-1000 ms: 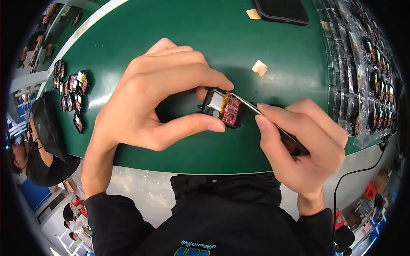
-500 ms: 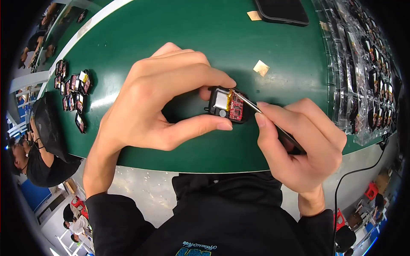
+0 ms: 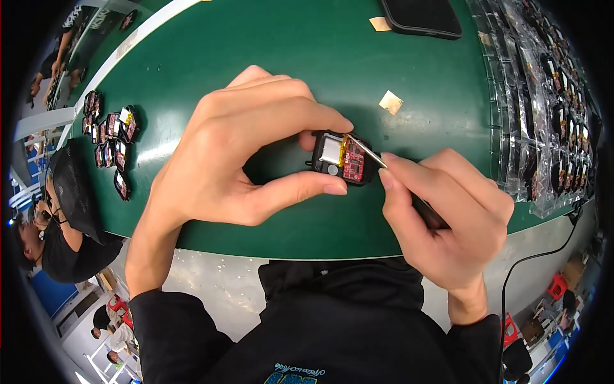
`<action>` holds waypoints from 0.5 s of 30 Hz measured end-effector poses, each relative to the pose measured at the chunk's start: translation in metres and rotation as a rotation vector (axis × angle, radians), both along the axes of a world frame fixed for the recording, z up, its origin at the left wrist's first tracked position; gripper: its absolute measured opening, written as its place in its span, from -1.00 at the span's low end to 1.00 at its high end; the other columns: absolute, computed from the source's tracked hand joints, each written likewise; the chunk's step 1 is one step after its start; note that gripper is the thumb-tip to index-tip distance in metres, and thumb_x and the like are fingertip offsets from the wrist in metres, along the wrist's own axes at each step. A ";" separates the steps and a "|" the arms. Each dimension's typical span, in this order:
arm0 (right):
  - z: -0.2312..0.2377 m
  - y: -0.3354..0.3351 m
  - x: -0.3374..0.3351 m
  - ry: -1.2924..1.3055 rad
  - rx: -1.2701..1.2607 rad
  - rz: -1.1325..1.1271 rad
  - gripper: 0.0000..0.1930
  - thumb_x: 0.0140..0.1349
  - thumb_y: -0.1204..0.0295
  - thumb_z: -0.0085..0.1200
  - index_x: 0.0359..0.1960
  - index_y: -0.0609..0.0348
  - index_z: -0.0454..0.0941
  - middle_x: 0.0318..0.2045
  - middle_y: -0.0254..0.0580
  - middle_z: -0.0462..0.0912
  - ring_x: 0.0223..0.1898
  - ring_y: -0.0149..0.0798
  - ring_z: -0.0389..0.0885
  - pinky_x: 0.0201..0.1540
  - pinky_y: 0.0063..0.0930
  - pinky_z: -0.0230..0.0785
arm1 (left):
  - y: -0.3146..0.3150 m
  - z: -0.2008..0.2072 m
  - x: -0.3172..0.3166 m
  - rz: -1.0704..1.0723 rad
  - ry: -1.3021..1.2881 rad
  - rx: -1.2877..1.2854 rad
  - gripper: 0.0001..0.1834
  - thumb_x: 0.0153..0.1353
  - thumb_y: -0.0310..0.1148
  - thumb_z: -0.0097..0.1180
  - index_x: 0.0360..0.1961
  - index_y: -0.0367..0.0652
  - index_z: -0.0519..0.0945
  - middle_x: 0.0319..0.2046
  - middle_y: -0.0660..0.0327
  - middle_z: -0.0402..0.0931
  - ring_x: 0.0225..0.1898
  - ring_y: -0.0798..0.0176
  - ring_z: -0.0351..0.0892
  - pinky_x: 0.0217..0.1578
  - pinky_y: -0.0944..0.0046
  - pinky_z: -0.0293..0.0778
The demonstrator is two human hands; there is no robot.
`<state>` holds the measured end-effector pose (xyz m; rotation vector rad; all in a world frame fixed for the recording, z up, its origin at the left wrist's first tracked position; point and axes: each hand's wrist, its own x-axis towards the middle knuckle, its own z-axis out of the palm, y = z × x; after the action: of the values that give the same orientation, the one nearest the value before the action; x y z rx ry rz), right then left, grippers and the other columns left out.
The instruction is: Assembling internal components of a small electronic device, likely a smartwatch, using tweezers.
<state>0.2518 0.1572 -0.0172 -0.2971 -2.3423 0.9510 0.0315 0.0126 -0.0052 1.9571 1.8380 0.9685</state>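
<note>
My left hand (image 3: 233,150) pinches a small black electronic device (image 3: 316,157) between thumb and fingers, just above the green table. Its case is uncovered, showing a silver battery cell (image 3: 332,148), yellow tape and a red circuit board (image 3: 355,163). A round silver part sits beside the battery. In my right hand (image 3: 448,217) is a pair of slim metal tweezers (image 3: 371,152), gripped by thumb and fingers. Their tip meets the upper edge of the board, near the yellow tape; whether it touches a wire there is too small to tell.
Several similar uncovered devices (image 3: 119,153) lie in a group on the left of the table (image 3: 256,38). Clear plastic trays (image 3: 543,128) filled with such devices stand at right. A black phone-like slab (image 3: 422,16) and a small beige square (image 3: 391,102) lie farther back. Another person sits at left.
My right hand has shifted slightly left, with the tweezers' tip staying at the board's upper edge. My left hand and the device have hardly moved.
</note>
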 end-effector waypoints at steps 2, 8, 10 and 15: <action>0.000 0.000 0.000 -0.005 -0.012 0.007 -0.79 0.11 0.78 0.43 -0.20 0.38 0.84 -0.53 -0.31 0.61 -0.64 -0.55 0.40 -0.59 -0.57 0.11 | -0.001 0.000 0.000 0.002 0.004 -0.003 -0.38 -0.14 -0.15 0.70 -0.06 -0.30 0.84 -0.39 0.18 0.72 -0.39 0.19 0.62 -0.16 0.19 0.41; 0.000 0.000 0.001 -0.002 0.001 -0.005 -0.79 0.11 0.78 0.43 -0.20 0.38 0.84 -0.52 -0.29 0.63 -0.62 -0.52 0.45 -0.57 -0.57 0.16 | 0.000 -0.001 0.001 -0.001 0.006 0.007 -0.39 -0.14 -0.16 0.70 -0.07 -0.30 0.84 -0.38 0.17 0.72 -0.39 0.19 0.62 -0.15 0.19 0.41; 0.001 0.000 0.001 -0.006 0.008 -0.016 -0.78 0.11 0.79 0.42 -0.20 0.38 0.84 -0.52 -0.29 0.63 -0.61 -0.52 0.45 -0.57 -0.57 0.16 | 0.000 0.000 -0.001 -0.006 0.009 0.004 -0.39 -0.14 -0.16 0.70 -0.07 -0.30 0.84 -0.38 0.17 0.72 -0.39 0.19 0.62 -0.15 0.19 0.41; 0.000 0.000 0.001 -0.006 0.013 -0.007 -0.78 0.09 0.79 0.42 -0.20 0.38 0.84 -0.53 -0.30 0.61 -0.62 -0.53 0.44 -0.57 -0.57 0.15 | 0.000 -0.001 0.000 -0.004 0.007 0.003 -0.39 -0.13 -0.15 0.70 -0.07 -0.31 0.84 -0.39 0.17 0.71 -0.39 0.18 0.62 -0.15 0.19 0.41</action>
<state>0.2532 0.1572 -0.0170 -0.3036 -2.3505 0.9329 0.0311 0.0122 -0.0066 1.9674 1.8361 0.9647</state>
